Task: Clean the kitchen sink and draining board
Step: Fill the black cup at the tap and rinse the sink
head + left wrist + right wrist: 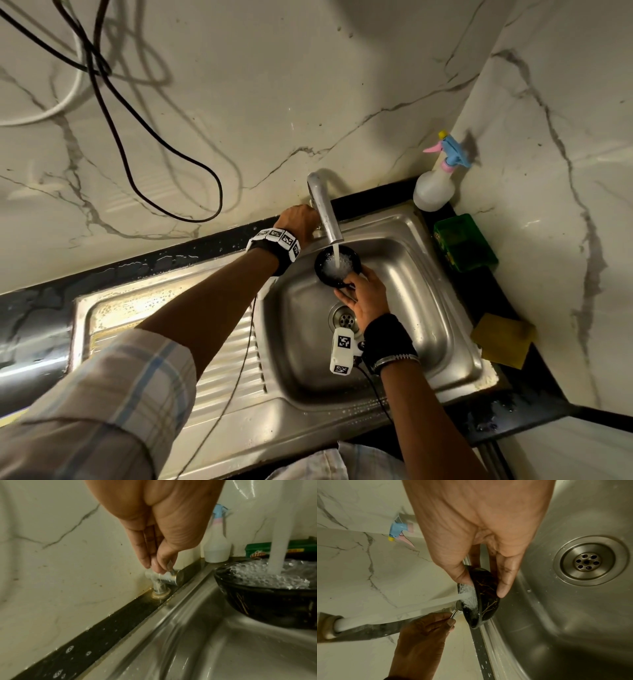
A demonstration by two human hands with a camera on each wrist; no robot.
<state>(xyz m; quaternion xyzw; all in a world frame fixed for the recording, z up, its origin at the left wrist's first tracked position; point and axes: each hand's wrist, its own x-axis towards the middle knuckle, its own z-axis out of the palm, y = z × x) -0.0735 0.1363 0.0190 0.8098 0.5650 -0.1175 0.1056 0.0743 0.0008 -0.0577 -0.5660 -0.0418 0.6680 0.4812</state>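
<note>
The right hand (366, 294) holds a small black bowl (337, 265) by its rim over the steel sink (404, 274), thumb inside, fingers under it, and water from the tap spout (325, 209) foams in it. Behind, the left hand (298, 219) pinches the tap handle (169, 576) at the marble wall; the draining board (164, 308) lies left of the sink, wet

Dim warm light, glare on the draining board (144, 308), bowed wide-angle edges, soft blur.
</note>
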